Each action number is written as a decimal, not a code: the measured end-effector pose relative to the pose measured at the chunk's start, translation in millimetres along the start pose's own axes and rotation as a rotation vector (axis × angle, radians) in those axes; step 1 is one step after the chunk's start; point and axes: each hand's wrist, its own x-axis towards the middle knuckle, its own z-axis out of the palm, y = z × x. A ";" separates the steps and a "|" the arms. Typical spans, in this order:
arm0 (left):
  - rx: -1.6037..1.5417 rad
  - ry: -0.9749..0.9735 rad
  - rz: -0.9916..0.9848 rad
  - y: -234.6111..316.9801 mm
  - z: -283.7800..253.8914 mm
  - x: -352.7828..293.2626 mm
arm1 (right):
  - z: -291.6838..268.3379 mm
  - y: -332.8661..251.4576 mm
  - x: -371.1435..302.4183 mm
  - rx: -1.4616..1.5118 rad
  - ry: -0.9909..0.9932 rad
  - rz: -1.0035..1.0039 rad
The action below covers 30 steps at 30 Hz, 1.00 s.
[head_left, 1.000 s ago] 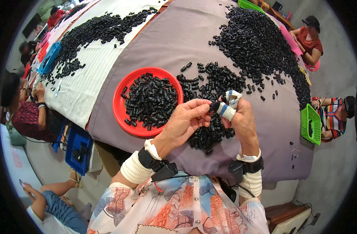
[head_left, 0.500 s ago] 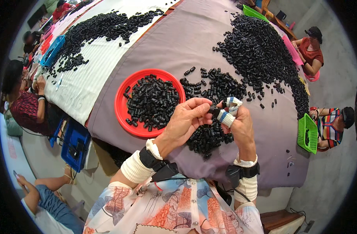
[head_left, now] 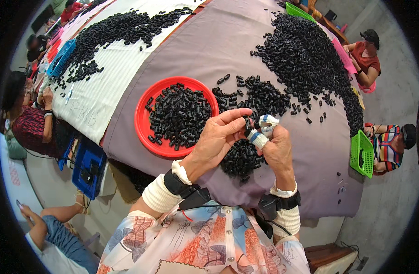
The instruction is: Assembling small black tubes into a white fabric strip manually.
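My left hand [head_left: 217, 139] pinches a small black cylindrical plastic part [head_left: 247, 122] between thumb and forefinger, in front of my chest. My right hand [head_left: 278, 150] is curled close against it, with white, blue-striped finger wraps [head_left: 258, 138] on its fingers. Those fingertips meet at the black part, and my fingers hide most of it. Under both hands, a loose heap of similar black parts [head_left: 239, 160] lies on the mauve cloth [head_left: 173, 48]. Left of my left hand stands a round red tray [head_left: 142, 125] holding many more of these parts.
A large pile of black parts [head_left: 305, 64] spreads at the far right, with a green basket [head_left: 361, 157] at the table edge. Another pile [head_left: 115, 34] covers the white cloth [head_left: 88, 102] at left. Several people sit around the tables. A blue crate [head_left: 88, 169] is low at left.
Both hands have risen slightly, and my right hand has shifted a little left, closer to my left fingertips. The black part between them is more covered.
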 end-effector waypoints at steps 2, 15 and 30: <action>-0.026 0.002 -0.037 2.0 -0.7 -0.3 | 2.3 -4.9 -2.4 -0.014 -0.001 -0.006; -0.093 -0.055 -0.093 1.2 -4.4 0.2 | 0.6 -6.0 -5.4 -0.112 0.007 -0.033; 0.082 0.026 -0.116 0.7 4.4 0.9 | -0.9 0.9 -3.2 -0.175 -0.032 -0.122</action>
